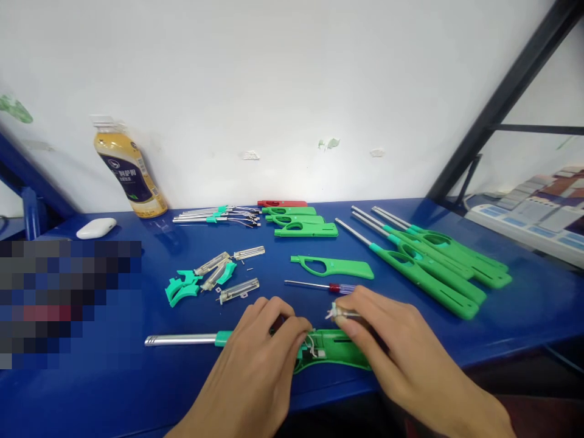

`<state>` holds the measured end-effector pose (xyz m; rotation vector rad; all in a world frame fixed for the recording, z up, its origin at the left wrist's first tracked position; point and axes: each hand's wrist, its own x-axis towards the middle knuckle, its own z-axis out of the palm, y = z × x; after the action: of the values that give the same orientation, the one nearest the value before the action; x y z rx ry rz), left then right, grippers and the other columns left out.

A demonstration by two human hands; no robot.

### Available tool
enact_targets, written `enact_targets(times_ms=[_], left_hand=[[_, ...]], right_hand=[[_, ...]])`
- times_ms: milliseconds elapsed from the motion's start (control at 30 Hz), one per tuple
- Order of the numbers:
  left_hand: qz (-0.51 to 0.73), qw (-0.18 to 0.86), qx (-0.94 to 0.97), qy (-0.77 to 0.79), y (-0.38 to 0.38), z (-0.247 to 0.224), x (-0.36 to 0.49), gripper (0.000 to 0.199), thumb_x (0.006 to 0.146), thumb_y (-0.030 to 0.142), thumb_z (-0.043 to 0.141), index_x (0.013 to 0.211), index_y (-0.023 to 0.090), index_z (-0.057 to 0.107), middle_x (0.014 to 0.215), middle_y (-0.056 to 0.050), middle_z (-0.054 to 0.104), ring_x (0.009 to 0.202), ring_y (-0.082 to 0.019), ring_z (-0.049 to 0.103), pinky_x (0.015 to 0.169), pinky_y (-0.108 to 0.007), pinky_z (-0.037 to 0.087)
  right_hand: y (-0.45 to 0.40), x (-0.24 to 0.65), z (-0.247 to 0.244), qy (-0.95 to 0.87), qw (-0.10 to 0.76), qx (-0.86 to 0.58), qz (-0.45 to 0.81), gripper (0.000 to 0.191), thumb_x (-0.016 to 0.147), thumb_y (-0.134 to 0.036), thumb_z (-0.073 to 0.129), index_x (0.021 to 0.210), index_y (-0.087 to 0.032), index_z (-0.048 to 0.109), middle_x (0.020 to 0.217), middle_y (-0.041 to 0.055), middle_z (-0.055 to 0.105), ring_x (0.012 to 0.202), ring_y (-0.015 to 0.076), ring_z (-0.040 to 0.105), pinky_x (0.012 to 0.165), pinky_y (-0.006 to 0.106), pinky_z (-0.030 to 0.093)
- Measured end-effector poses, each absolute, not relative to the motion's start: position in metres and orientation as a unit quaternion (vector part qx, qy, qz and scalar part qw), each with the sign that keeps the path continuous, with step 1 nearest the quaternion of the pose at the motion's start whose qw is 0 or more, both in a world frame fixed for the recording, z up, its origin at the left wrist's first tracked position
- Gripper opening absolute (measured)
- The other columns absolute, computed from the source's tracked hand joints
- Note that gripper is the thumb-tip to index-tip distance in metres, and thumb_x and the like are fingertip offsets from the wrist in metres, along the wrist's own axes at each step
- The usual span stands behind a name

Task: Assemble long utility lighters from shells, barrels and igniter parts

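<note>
A gas lighter's open green half-shell (341, 348) lies at the front of the table, its metal tube (180, 340) pointing left. My left hand (258, 365) is closed over the front of the lighter, fingertips at its teal trigger and white wires (312, 345). My right hand (396, 347) pinches a small fuel tank (336, 311) just above the shell's right part. Only the tank's pale valve end shows; my fingers hide the rest. Behind the right hand lies a screwdriver (314, 285) with a red and clear handle.
Fuel tanks (239, 291) and teal triggers (182, 287) lie left of centre. Farther back are metal tubes (214, 217), green half-shells (305, 230) and a red one (283, 204). Several whole green lighters (424, 283) lie right. A bottle (130, 173) and white case (97, 228) stand back left.
</note>
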<state>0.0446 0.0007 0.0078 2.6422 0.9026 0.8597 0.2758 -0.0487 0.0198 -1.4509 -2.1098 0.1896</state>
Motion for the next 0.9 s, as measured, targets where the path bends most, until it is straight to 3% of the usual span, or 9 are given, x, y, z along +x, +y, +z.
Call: enact_targets(times_ms=[100,333,900], left_hand=[[0.302,0.104,0.899,0.300,0.0011,0.0080,0.0459,0.025,0.108,0.008,0.041,0.112,0.022,0.061,0.099,-0.004,0.061,0.086,-0.021,0.058,0.082,-0.038,0.052],[0.302,0.077,0.907,0.285,0.0012,0.0095,0.0469,0.024,0.108,0.007,0.040,0.108,0.021,0.059,0.097,-0.004,0.061,0.085,-0.020,0.058,0.077,-0.036,0.050],[0.296,0.075,0.903,0.301,-0.0011,0.0075,0.0454,0.031,0.099,-0.001,0.043,0.105,0.020,0.065,0.097,-0.006,0.059,0.078,-0.020,0.055,0.068,-0.034,0.049]], right_hand=[[-0.0479,0.2744,0.0197,-0.807,0.260,-0.526,0.066,0.025,0.112,-0.029,0.043,0.127,-0.029,0.062,0.108,0.0021,0.068,0.100,0.0188,0.067,0.079,0.032,0.051],[-0.0497,0.2748,0.0175,-0.818,0.221,-0.521,0.102,0.031,0.113,-0.030,0.042,0.136,-0.029,0.062,0.104,0.0032,0.065,0.098,0.0201,0.062,0.080,0.035,0.049],[-0.0498,0.2742,0.0180,-0.809,0.212,-0.530,0.136,0.031,0.114,-0.033,0.041,0.139,-0.035,0.058,0.106,-0.0005,0.062,0.100,0.0185,0.059,0.078,0.036,0.042]])
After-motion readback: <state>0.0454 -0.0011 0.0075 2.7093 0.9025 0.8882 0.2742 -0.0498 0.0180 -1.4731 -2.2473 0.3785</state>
